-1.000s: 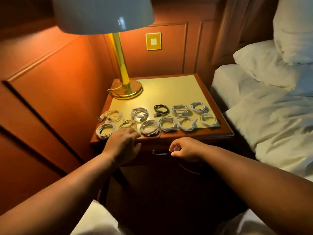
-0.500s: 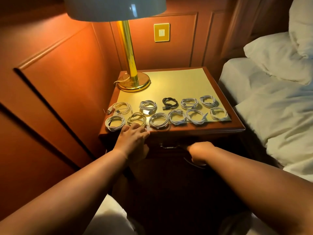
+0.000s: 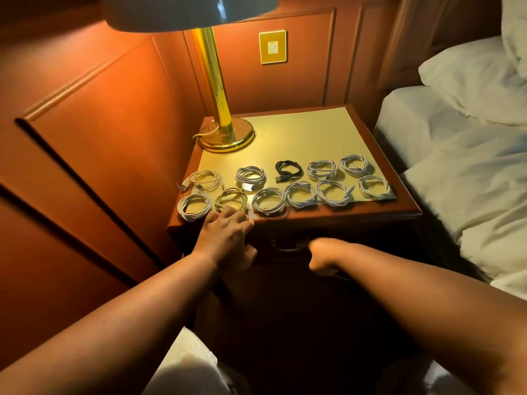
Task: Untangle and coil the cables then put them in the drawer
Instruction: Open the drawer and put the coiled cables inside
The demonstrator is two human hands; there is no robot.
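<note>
Both bare forearms reach forward from the near edge, converging toward the middle; the left hand (image 3: pixel 228 238) lies palm down, wrist straight, fingers (image 3: pixel 225 216) spread and nearly straight, pointing far, thumb tucked below on the near right; the right hand (image 3: pixel 322 253) is blurred, curled into a loose fist, knuckles turned left, wrist bent slightly down; what it grips cannot be told.

Brass lamp (image 3: pixel 221 121) standing at table's (image 3: pixel 370 216) far left corner, its cord (image 3: pixel 204 134) curling beside base. Gold wall plate (image 3: pixel 273 47) sitting on wood panelling (image 3: pixel 94 132) behind. Bed (image 3: pixel 470 172) with white bedding lying along table's right edge, pillow (image 3: pixel 473 78) resting at head.
</note>
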